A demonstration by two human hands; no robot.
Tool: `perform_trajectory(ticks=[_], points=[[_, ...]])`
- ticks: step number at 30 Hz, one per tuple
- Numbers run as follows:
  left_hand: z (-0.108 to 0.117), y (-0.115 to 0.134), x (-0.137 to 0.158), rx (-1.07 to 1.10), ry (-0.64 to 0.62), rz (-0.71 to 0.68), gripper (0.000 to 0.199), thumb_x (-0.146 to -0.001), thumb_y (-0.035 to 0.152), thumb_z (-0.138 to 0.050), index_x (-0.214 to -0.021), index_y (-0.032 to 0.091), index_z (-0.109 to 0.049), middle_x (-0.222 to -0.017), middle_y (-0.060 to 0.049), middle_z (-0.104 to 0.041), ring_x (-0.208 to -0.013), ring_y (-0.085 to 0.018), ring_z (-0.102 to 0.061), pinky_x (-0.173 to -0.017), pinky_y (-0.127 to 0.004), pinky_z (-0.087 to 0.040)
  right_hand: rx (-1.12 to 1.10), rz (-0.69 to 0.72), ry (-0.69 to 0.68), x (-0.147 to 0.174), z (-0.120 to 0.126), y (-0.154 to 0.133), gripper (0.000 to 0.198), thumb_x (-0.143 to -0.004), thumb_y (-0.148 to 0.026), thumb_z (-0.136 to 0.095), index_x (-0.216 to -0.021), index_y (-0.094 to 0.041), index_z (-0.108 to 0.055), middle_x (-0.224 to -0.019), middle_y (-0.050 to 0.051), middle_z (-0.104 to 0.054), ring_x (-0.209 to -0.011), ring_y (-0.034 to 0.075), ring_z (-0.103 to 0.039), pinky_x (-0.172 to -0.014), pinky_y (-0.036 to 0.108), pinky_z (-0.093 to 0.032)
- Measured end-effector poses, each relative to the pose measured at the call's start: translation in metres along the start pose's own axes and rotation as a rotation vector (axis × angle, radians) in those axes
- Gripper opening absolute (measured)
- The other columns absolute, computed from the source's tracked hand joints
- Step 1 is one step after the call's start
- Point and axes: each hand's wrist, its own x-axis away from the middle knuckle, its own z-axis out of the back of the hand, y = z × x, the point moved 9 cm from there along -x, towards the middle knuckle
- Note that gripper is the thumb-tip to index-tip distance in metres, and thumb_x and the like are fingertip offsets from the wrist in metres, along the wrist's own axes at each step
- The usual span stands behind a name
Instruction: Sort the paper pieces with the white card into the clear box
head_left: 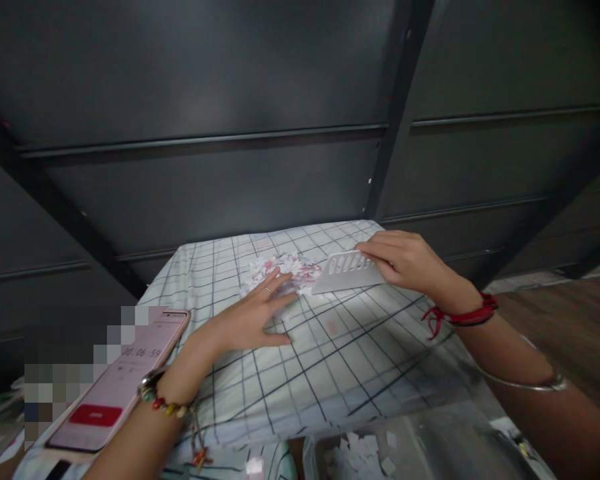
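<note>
A loose pile of small paper scraps [285, 267], white with some pink and red, lies on the checked cloth [330, 360]. My left hand [257, 310] reaches over the near side of the pile, fingers spread and holding nothing. Between the thumb and fingers of my right hand [403, 261] is the upper right part of a flat white slotted scraper [347, 272]. The scraper stands tilted on its long edge, against the right side of the pile. My fingertips on its far side are partly hidden.
A phone [125, 373] showing a running timer lies at the left edge of the table. At the near edge, a clear plastic box [313, 453] holds more white scraps [363, 457]. Dark panels [260, 180] rise behind the table.
</note>
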Motion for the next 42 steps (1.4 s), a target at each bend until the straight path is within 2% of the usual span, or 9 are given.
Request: perform_trajectory(ticks=[5, 10, 15, 17, 21, 24, 32, 36, 42], points=[[0.009, 0.000, 0.008, -0.017, -0.040, 0.086, 0.077, -0.080, 0.050, -0.061, -0.141, 0.019, -0.026, -0.152, -0.012, -0.006, -0.138, -0.032, 0.005, -0.108, -0.049, -0.020, 0.003, -0.043, -0.161, 0.013, 0.014, -0.010, 0.023, -0.087, -0.016, -0.041, -0.095, -0.015, -0.062, -0.080, 0.005, -0.067, -0.074, 0.013, -0.061, -0.068, 0.025, -0.049], [0.003, 0.008, 0.030, -0.039, -0.073, 0.134, 0.076, -0.085, 0.056, -0.049, -0.144, 0.019, -0.017, -0.152, -0.014, -0.005, -0.138, -0.031, 0.001, -0.108, -0.046, -0.020, -0.017, -0.108, -0.300, 0.030, 0.019, -0.025, 0.021, -0.089, -0.020, -0.040, -0.094, -0.016, -0.060, -0.084, 0.006, -0.066, -0.070, 0.013, -0.060, -0.063, 0.025, -0.046], [-0.015, 0.009, 0.078, -0.080, -0.165, 0.240, 0.078, -0.087, 0.059, -0.042, -0.143, 0.010, -0.019, -0.150, -0.019, -0.007, -0.137, -0.032, -0.004, -0.108, -0.044, -0.022, -0.091, -0.187, -0.464, 0.024, 0.020, -0.052, 0.022, -0.081, -0.003, -0.040, -0.085, -0.015, -0.057, -0.071, 0.002, -0.064, -0.059, 0.011, -0.056, -0.057, 0.024, -0.041], [-0.021, 0.008, 0.100, -0.093, -0.174, 0.273, 0.076, -0.087, 0.061, -0.040, -0.144, 0.015, -0.018, -0.150, -0.017, -0.012, -0.137, -0.033, -0.008, -0.107, -0.046, -0.024, -0.135, -0.190, -0.508, 0.016, 0.020, -0.071, 0.024, -0.076, 0.002, -0.039, -0.081, -0.015, -0.054, -0.069, 0.001, -0.063, -0.059, 0.011, -0.056, -0.056, 0.024, -0.039], [-0.031, 0.013, 0.131, -0.091, -0.118, 0.282, 0.070, -0.092, 0.055, -0.037, -0.146, 0.019, -0.010, -0.150, -0.015, -0.013, -0.136, -0.032, -0.017, -0.105, -0.045, -0.029, -0.223, -0.159, -0.487, -0.005, 0.020, -0.108, 0.024, -0.074, 0.004, -0.040, -0.080, -0.017, -0.051, -0.068, -0.001, -0.062, -0.059, 0.010, -0.055, -0.054, 0.024, -0.035], [-0.036, 0.017, 0.144, -0.110, -0.089, 0.308, 0.071, -0.091, 0.056, -0.036, -0.145, 0.017, -0.013, -0.150, -0.016, -0.014, -0.136, -0.033, -0.018, -0.106, -0.049, -0.026, -0.200, -0.124, -0.459, -0.019, 0.021, -0.126, 0.022, -0.074, 0.002, -0.041, -0.080, -0.017, -0.050, -0.067, -0.001, -0.062, -0.057, 0.011, -0.054, -0.052, 0.025, -0.033], [-0.035, 0.015, 0.164, -0.129, -0.018, 0.362, 0.068, -0.091, 0.056, -0.035, -0.145, 0.017, -0.018, -0.149, -0.013, -0.019, -0.135, -0.033, -0.020, -0.107, -0.049, -0.025, 0.117, -0.136, -0.416, -0.021, 0.031, -0.118, 0.022, -0.070, 0.003, -0.041, -0.073, -0.015, -0.052, -0.055, 0.002, -0.058, -0.044, 0.011, -0.045, -0.045, 0.027, -0.024], [-0.033, 0.011, 0.168, -0.120, -0.013, 0.400, 0.069, -0.092, 0.057, -0.033, -0.145, 0.016, -0.017, -0.149, -0.014, -0.020, -0.135, -0.034, -0.020, -0.106, -0.050, -0.026, 0.110, -0.141, -0.387, -0.020, 0.035, -0.135, 0.024, -0.068, 0.006, -0.040, -0.070, -0.016, -0.052, -0.054, 0.001, -0.056, -0.044, 0.011, -0.045, -0.045, 0.026, -0.028], [-0.032, 0.013, 0.167, -0.115, -0.052, 0.415, 0.073, -0.090, 0.060, -0.032, -0.144, 0.013, -0.019, -0.149, -0.016, -0.018, -0.135, -0.033, -0.018, -0.107, -0.050, -0.022, 0.024, -0.045, -0.338, -0.033, 0.036, -0.171, 0.027, -0.067, 0.007, -0.038, -0.072, -0.016, -0.051, -0.063, 0.002, -0.058, -0.052, 0.011, -0.048, -0.052, 0.024, -0.037]])
